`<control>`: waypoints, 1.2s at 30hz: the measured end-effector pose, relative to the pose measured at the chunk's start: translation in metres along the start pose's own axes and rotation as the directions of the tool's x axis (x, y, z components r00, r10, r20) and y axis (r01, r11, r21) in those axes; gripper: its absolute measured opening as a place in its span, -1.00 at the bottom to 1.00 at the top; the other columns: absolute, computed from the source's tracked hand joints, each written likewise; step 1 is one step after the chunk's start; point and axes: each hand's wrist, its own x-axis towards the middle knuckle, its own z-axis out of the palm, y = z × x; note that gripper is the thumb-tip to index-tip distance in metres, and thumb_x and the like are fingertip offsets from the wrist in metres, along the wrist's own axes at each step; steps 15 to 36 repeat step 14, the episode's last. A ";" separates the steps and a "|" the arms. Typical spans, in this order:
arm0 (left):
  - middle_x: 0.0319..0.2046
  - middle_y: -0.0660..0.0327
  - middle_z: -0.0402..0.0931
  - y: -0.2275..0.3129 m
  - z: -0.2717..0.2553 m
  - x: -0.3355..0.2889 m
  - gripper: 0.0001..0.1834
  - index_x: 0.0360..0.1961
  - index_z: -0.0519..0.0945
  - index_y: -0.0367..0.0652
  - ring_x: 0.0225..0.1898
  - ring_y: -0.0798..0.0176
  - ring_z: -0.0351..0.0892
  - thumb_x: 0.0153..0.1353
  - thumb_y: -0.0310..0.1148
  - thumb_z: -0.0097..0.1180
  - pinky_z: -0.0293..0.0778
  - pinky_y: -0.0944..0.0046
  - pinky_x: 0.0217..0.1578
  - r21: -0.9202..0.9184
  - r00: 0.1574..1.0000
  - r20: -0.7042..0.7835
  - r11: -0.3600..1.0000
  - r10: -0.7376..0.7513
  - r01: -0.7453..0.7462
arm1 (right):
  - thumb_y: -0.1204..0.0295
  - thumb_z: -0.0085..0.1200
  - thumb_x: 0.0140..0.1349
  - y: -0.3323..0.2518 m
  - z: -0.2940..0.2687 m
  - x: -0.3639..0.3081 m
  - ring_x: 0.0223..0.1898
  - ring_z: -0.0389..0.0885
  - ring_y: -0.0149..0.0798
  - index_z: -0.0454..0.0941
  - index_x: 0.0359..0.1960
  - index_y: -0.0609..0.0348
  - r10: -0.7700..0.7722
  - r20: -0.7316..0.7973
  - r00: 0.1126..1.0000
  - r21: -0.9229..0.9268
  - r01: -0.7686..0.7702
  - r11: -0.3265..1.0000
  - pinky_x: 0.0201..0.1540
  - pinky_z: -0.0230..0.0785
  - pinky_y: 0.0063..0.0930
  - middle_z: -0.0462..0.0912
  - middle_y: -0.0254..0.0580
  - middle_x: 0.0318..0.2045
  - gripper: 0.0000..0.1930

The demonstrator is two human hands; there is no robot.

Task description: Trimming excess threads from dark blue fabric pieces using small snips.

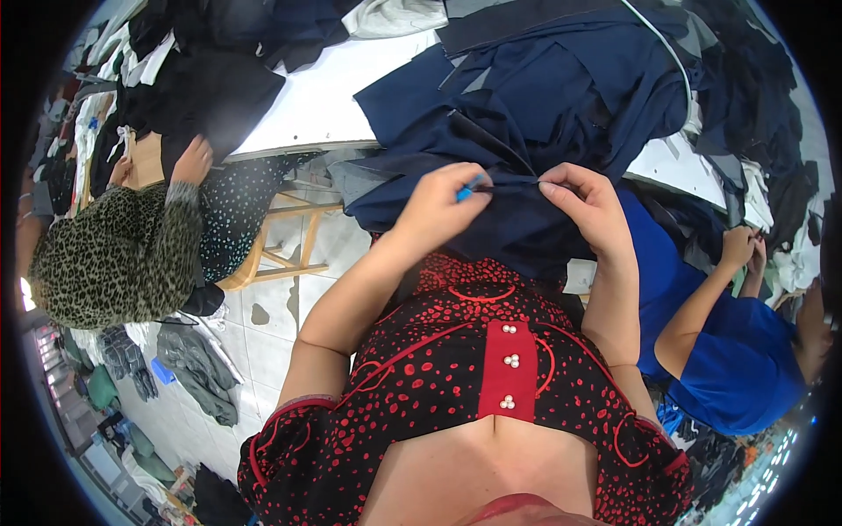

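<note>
My left hand (449, 207) is closed around a small blue tool (468, 188). The fingers hide most of it, so its kind cannot be made out. Just to the right, my right hand (586, 206) pinches an edge of a dark navy garment (517, 215) between thumb and fingertips. The cloth is drawn out between the two hands and drapes over my lap. Its upper part runs up onto the table, where it meets a heap of navy garments (561, 88).
A white table (324, 110) lies ahead, with black garments (206, 92) at its left. At the left a person in a patterned top (118, 254) handles dark cloth near a wooden stool (285, 232). Close on my right works a person in blue (737, 359). Clothes (197, 368) lie on the floor.
</note>
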 end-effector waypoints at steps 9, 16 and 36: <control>-0.51 0.37 0.49 0.022 -0.041 -0.009 -0.90 -0.42 0.56 -0.21 -0.43 0.52 0.44 0.04 -0.43 0.19 0.33 0.48 -0.37 -0.706 0.882 0.306 0.536 -0.359 0.463 | 0.50 0.10 0.12 -0.001 -0.001 -0.001 -0.34 0.45 -0.57 0.54 -0.38 0.27 0.026 0.079 0.997 0.248 -0.045 0.968 -0.19 0.26 -0.69 0.55 -0.39 -0.41 -0.91; -0.51 0.38 0.49 0.010 -0.046 -0.010 -0.90 -0.43 0.55 -0.20 -0.45 0.53 0.44 0.05 -0.43 0.19 0.33 0.50 -0.37 -0.699 0.868 0.261 0.537 -0.422 0.471 | 0.48 0.12 0.11 0.003 0.002 0.005 -0.32 0.46 -0.56 0.55 -0.38 0.25 0.072 0.094 0.993 0.291 -0.097 0.952 -0.17 0.26 -0.69 0.55 -0.38 -0.40 -0.90; -0.51 0.38 0.49 0.010 -0.046 -0.010 -0.90 -0.43 0.55 -0.20 -0.45 0.53 0.44 0.05 -0.43 0.19 0.33 0.50 -0.37 -0.699 0.868 0.261 0.537 -0.422 0.471 | 0.48 0.12 0.11 0.003 0.002 0.005 -0.32 0.46 -0.56 0.55 -0.38 0.25 0.072 0.094 0.993 0.291 -0.097 0.952 -0.17 0.26 -0.69 0.55 -0.38 -0.40 -0.90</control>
